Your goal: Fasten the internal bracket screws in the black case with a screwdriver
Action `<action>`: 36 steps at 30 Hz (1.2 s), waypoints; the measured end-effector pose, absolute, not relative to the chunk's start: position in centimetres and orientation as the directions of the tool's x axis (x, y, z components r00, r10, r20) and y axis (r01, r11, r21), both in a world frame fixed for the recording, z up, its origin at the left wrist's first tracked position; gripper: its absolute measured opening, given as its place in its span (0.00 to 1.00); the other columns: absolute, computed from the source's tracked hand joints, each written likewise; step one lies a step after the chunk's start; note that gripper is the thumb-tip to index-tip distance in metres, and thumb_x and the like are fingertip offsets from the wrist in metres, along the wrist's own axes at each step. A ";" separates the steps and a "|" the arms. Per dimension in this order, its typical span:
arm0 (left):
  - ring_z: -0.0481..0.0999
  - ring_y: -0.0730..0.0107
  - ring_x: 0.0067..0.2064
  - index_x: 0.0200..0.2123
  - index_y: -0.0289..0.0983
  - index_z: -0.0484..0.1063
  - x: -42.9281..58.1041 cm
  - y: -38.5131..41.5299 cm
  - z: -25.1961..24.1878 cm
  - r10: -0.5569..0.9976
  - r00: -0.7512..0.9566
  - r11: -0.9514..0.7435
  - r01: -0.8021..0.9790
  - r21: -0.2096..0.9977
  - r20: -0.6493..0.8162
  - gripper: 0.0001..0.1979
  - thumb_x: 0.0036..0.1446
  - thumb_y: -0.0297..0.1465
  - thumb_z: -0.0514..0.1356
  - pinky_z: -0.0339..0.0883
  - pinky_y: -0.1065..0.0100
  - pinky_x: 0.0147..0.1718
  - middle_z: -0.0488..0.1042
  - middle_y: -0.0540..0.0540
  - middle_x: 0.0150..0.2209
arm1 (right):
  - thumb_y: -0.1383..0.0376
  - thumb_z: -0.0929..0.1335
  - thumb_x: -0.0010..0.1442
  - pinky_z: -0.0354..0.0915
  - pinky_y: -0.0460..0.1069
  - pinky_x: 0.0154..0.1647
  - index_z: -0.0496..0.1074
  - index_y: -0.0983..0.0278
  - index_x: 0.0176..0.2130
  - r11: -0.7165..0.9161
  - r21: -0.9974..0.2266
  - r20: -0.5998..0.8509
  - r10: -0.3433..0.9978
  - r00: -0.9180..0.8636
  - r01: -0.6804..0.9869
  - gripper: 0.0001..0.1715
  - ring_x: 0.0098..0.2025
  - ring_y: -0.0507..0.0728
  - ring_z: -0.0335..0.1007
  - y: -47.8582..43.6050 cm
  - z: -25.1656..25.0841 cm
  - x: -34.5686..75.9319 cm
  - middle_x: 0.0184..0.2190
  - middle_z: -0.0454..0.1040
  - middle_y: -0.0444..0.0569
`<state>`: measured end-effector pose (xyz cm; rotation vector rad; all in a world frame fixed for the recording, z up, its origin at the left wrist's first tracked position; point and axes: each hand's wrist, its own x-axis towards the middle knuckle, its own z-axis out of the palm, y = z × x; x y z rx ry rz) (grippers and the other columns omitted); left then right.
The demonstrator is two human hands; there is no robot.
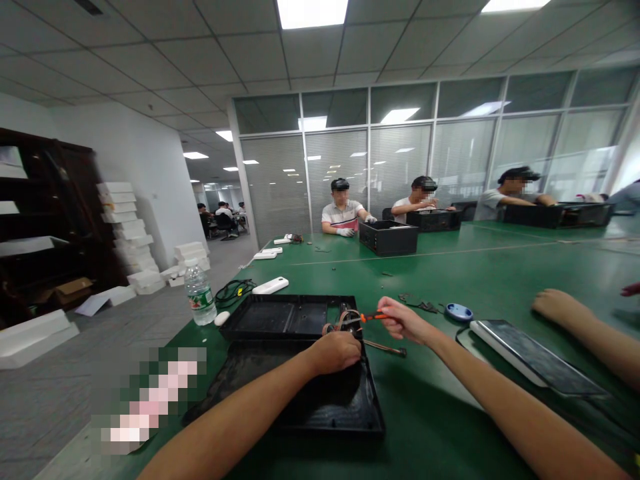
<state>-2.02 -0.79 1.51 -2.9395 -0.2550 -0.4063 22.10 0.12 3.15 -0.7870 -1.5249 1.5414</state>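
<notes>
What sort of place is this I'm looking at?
Probably an office room used for hands-on bench work: glass partitions with blinds, a long green table with people at dark cases, and an orange-handled tool in your right hand.

No lettering can be read across the green counter: print on the green-and-white label, marked with red, around the clear plastic bottle at left is too small to decipher, as is any on the yellow tag at the black cable nearby.
</notes>
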 end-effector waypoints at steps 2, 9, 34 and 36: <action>0.70 0.71 0.38 0.33 0.34 0.69 -1.9 -0.8 1.3 0.206 0.930 -0.971 0.234 -0.056 0.305 0.05 0.57 0.26 0.54 0.61 0.71 0.41 0.72 0.46 0.34 | 0.52 0.63 0.53 0.43 0.41 0.11 0.57 0.60 0.34 0.149 -0.977 0.195 0.913 -0.358 -0.154 0.16 0.13 0.45 0.37 0.2 3.9 22.3 0.16 0.47 0.33; 0.68 0.75 0.31 0.36 0.33 0.66 -1.9 -1.1 0.7 0.473 0.788 -0.880 0.397 0.262 0.395 0.10 0.49 0.27 0.61 0.62 0.75 0.32 0.70 0.49 0.31 | 0.53 0.60 0.55 0.52 0.45 0.15 0.59 0.61 0.27 0.533 -0.831 0.546 0.836 0.050 0.158 0.14 0.14 0.49 0.50 -0.4 4.2 21.2 0.14 0.54 0.38; 0.70 0.72 0.31 0.30 0.35 0.72 -1.1 -0.9 2.0 0.390 0.876 -0.919 0.388 0.063 0.283 0.02 0.52 0.28 0.60 0.58 0.74 0.33 0.72 0.49 0.27 | 0.61 0.60 0.55 0.56 0.45 0.24 0.62 0.63 0.28 0.712 -0.312 0.801 0.553 -0.230 0.629 0.09 0.21 0.51 0.60 -2.6 4.3 20.8 0.19 0.64 0.42; 0.70 0.72 0.32 0.32 0.36 0.72 -1.1 -0.9 2.1 0.384 0.879 -0.922 0.382 0.063 0.283 0.03 0.52 0.28 0.60 0.59 0.75 0.34 0.73 0.49 0.28 | 0.60 0.60 0.56 0.57 0.45 0.24 0.63 0.63 0.28 0.712 -0.314 0.796 0.558 -0.234 0.628 0.09 0.21 0.51 0.61 -2.5 4.3 20.9 0.19 0.64 0.42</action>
